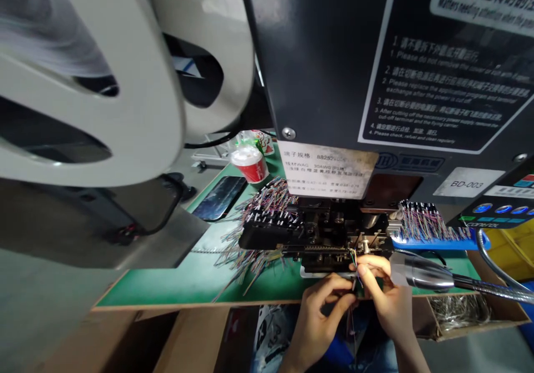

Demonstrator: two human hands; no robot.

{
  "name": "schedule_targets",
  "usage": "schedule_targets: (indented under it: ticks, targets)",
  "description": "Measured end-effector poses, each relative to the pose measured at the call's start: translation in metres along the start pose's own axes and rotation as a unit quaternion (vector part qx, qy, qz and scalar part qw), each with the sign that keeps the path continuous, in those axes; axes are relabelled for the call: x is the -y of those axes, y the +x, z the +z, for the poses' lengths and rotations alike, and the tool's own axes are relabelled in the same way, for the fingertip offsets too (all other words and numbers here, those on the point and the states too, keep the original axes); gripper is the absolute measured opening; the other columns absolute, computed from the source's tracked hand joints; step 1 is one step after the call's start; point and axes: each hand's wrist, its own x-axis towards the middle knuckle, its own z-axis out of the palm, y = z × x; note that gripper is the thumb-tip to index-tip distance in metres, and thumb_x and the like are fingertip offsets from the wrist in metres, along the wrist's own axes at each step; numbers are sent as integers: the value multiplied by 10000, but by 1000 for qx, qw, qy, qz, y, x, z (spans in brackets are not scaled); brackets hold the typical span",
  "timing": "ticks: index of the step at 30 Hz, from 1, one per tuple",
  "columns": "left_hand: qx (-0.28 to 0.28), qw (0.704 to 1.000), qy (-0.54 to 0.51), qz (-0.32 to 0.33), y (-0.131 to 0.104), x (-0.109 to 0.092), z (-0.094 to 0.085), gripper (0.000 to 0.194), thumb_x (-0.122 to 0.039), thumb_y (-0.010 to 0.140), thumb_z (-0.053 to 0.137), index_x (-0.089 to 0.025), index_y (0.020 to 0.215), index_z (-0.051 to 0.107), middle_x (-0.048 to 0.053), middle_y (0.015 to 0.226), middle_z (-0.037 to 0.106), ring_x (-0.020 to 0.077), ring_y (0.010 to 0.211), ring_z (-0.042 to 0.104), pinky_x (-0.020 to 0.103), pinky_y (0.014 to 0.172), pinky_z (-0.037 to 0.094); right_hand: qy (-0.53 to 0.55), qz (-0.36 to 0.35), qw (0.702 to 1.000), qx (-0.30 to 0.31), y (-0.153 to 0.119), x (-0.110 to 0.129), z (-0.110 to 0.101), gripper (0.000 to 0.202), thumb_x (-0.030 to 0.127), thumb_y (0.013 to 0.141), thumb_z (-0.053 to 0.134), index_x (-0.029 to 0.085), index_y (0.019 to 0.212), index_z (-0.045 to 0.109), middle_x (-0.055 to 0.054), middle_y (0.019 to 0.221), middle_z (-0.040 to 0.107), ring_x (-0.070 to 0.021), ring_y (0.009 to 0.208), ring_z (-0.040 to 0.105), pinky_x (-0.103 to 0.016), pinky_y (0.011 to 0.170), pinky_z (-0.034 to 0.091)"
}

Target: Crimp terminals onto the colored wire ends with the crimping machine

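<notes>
In front of the crimping machine's die area, both of my hands work close together at the table's front edge. My left hand is closed in a pinch on a thin cable, which hangs down below the fingers. My right hand pinches the fine coloured wires fanning from that cable; their tips point up at the dies. Whether the wire tips touch the machine is too small to tell. A terminal strip runs in from the left along the machine's front.
Bundles of cut wires lie left of the dies, and more fill a blue tray at right. A lamp on a flexible neck sits beside my right hand. Further left are a phone, a red cup and big reels.
</notes>
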Motion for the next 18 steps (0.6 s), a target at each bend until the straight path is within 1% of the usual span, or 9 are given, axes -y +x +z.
schedule_targets:
  ticks: [2,4,5,7,9,10,12,15,18]
  targets:
    - [38,998,-18,-35,1,-5,-8,79,-141,866,712,-198,852,765,-2,782,749,149,644,768,164,619,622,-30,-56,998,16,1,1,-4,160,350,956,708,230,918,806,-48,850,763,-199,706,673,-314,683,552]
    - [77,995,-29,-57,3,-11,-16,75,-142,853,723,-193,803,746,-10,723,732,152,620,761,168,615,614,-40,-87,994,50,1,3,-9,150,331,950,718,228,858,779,-54,909,753,-192,731,674,-291,653,538]
    - [93,993,-33,-62,3,-13,-18,84,-142,848,722,-192,783,737,-11,702,727,154,615,757,170,613,610,-30,-87,993,68,1,3,-11,148,325,948,725,228,843,762,-59,949,759,-190,745,682,-281,643,535]
    - [110,991,-38,-65,4,-15,-21,101,-143,849,712,-192,763,728,-11,676,721,155,598,746,172,597,601,15,-58,994,91,0,4,-12,139,326,949,734,229,849,740,-58,960,775,-195,780,712,-277,669,555]
    - [101,993,-27,-61,3,-13,-19,101,-139,848,716,-195,764,735,-7,690,733,151,599,745,166,596,596,69,-13,993,92,-2,4,-10,147,351,955,738,230,870,739,-49,902,789,-215,825,744,-298,738,585]
    - [89,994,-19,-55,2,-12,-17,99,-134,848,718,-197,775,742,-6,706,743,150,605,748,163,598,597,91,9,992,85,-3,4,-8,156,369,953,743,230,883,740,-46,873,793,-218,813,748,-308,746,591]
    - [58,998,-7,-31,2,-7,-9,110,-122,857,709,-206,806,758,-4,743,760,151,631,761,163,614,609,125,45,989,59,-4,4,-4,183,404,935,765,224,913,735,-43,846,801,-194,693,713,-301,666,578]
    - [15,1000,5,19,2,-1,3,158,-98,878,678,-223,850,770,-5,790,777,157,692,779,171,648,630,175,79,981,32,-3,3,1,250,442,900,797,210,947,719,-38,813,794,-127,499,557,-260,490,475]
    - [-23,997,28,69,3,3,14,198,-65,882,661,-234,869,764,-16,807,776,136,704,768,145,664,621,191,92,977,17,-2,1,4,277,462,887,803,198,931,731,-25,757,773,-92,437,471,-237,433,405]
